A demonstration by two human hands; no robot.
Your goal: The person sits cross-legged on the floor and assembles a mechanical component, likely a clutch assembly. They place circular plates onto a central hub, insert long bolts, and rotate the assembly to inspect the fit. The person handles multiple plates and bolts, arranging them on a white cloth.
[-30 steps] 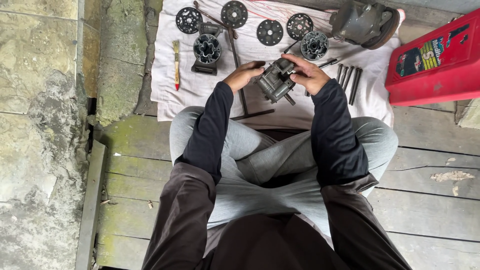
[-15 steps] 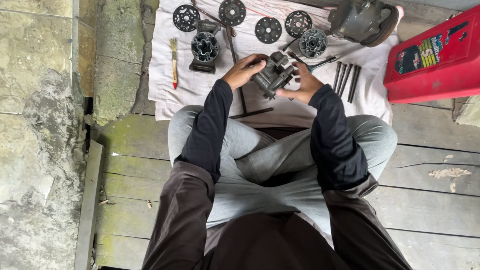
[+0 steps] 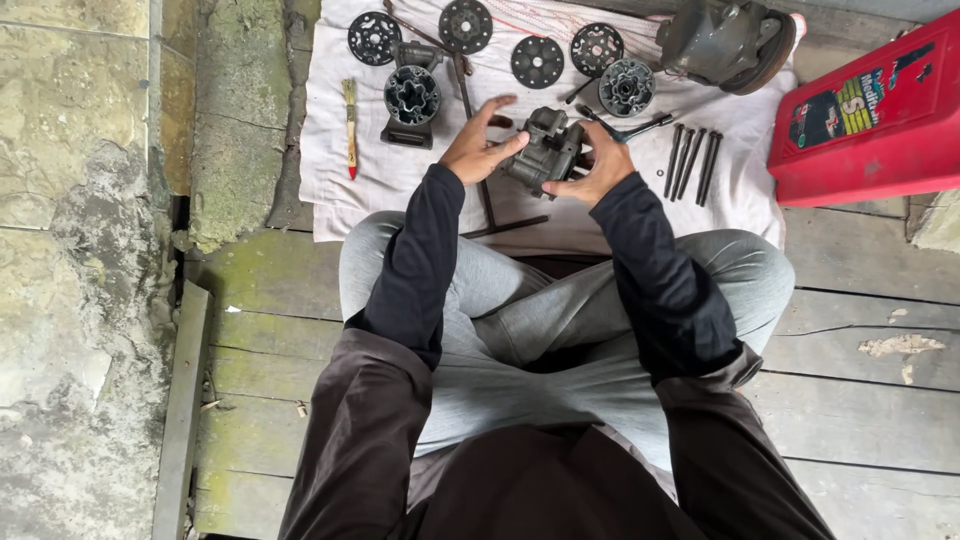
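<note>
Step in hand: inspection and handling of a dark metal housing, which both hands carry clear of the white cloth, above the knees.

Left hand: grip closed on the left flank of the housing with the thumb; the fingers are spread and partly lifted off it. Right hand: grip clenched around the right flank and underside, bearing most of the weight by the look of it. The housing sits between the two grips, tilted, one face turned up toward the camera.

Around the grips: just beyond the left grip stands a ribbed cylinder part, and further left lies a small brush. Beyond both grips lies a row of round plates. Just right of the right grip lie long dark bolts, side by side, and a wrench touching the cloth behind the housing. Well to the right lies a red can. A thin rod lies beneath the left grip.

Judgement: the work appears to be mid-way, with the parts laid out separately. The next move calls for a firm two-handed hold while the housing is turned; the lifted left fingers leave it less secure.
</note>
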